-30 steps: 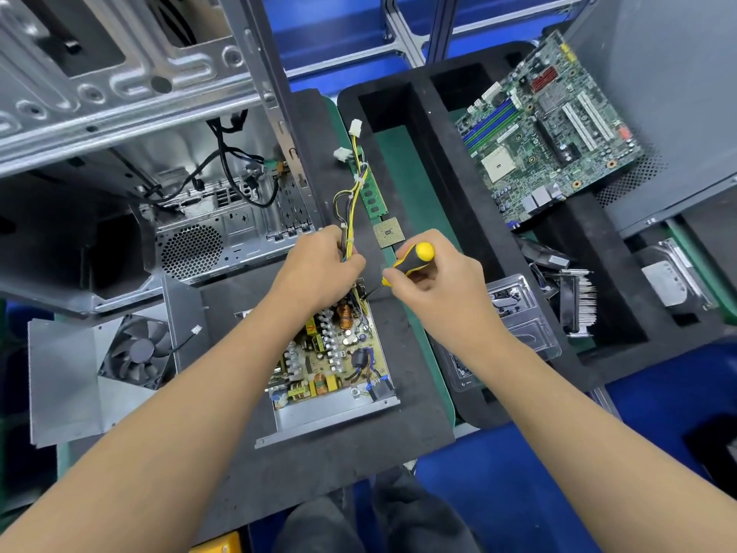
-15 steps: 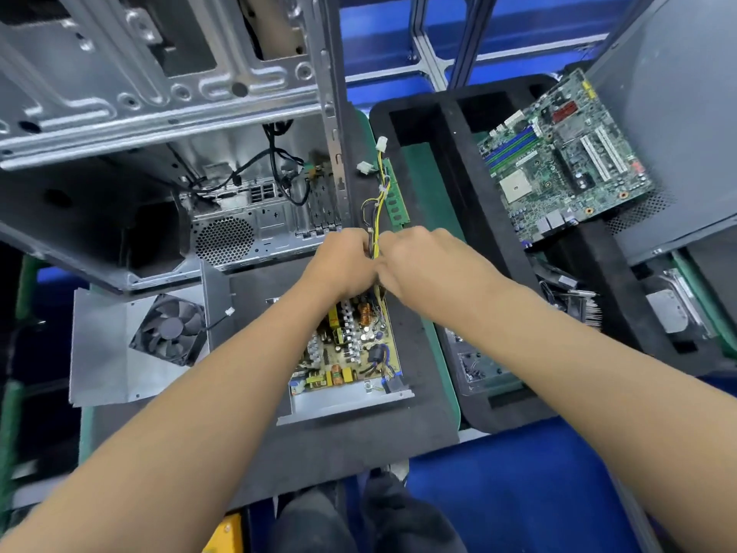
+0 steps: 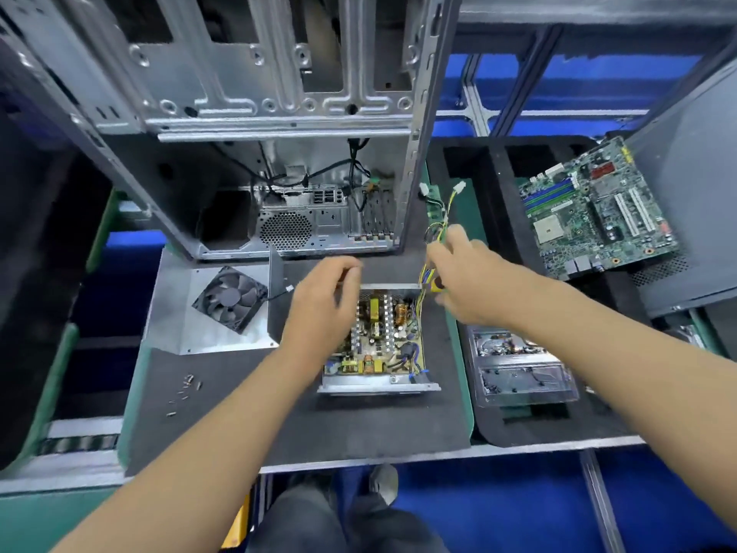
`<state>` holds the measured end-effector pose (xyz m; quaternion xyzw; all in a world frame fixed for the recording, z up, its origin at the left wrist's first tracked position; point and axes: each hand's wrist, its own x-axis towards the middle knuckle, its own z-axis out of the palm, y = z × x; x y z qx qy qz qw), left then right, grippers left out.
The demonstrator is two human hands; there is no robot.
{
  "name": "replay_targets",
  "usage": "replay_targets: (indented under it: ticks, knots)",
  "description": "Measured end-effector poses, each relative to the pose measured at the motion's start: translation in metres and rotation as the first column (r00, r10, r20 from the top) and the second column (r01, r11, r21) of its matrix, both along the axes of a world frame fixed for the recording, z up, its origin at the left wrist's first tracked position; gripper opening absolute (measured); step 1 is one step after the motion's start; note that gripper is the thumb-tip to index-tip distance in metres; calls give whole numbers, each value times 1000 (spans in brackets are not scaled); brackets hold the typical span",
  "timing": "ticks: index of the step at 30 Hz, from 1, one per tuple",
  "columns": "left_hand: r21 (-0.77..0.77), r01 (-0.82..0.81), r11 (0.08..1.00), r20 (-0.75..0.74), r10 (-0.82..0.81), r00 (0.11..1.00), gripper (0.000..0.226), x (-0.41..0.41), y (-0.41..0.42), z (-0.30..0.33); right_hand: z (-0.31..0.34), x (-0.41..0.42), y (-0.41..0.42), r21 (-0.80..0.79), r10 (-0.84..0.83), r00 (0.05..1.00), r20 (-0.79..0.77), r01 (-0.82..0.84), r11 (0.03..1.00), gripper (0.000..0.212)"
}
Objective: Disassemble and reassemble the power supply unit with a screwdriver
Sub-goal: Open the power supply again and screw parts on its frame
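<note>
Hands now parted, no more joined as half a second ago. Left hand point(image 3: 323, 301) blurred over open power supply unit point(image 3: 379, 341) on mat point(image 3: 303, 417), grip impossible to tell. Right hand point(image 3: 464, 281) holding screwdriver point(image 3: 435, 286), pinching cable bundle point(image 3: 440, 229) aside. Probably still disassembly.

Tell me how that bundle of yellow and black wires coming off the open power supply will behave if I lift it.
The wire bundle will probably flop, since it already curves loosely up from the power supply. It looks light, but it is tethered to the board, so a hard pull may drag the unit. Its white connectors would likely dangle and swing.
</note>
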<state>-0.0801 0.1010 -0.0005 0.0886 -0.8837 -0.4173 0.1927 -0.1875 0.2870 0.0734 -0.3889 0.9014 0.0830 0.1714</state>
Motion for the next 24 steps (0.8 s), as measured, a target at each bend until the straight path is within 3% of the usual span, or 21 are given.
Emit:
replay_targets:
  ticks: [4, 6, 9, 14, 18, 21, 24]
  knots:
    - [-6, -102, 995, -12, 102, 995, 22, 71, -13, -32, -3, -2, 1, 94, 129, 989, -70, -122, 988, 18]
    - [-10, -157, 988, 119, 157, 980, 18, 101, -22, -52, -4, 1, -3, 126, 147, 977, -155, -128, 984, 12]
    - [-119, -127, 985, 284, 156, 946, 26, 127, -33, -78, -6, 3, -7, 144, 76, 980, -183, -50, 988, 21]
    - [-392, -2, 920, 239, 103, 966, 35, 124, -38, -92, -2, -5, -4, 263, 208, 965, -160, -161, 951, 17]
    - [-426, -27, 904, 213, 129, 968, 33, 124, -37, -96, 3, -7, -5, 324, 323, 932, -164, -259, 910, 20]
    - [-433, -20, 901, 215, 125, 969, 33, 121, -37, -96, 0, -5, -9, 248, 97, 988, -121, -64, 967, 28]
    - [-442, 9, 897, 240, 109, 965, 34, 119, -37, -95, 0, -14, -17, 207, -279, 953, 120, 251, 946, 33]
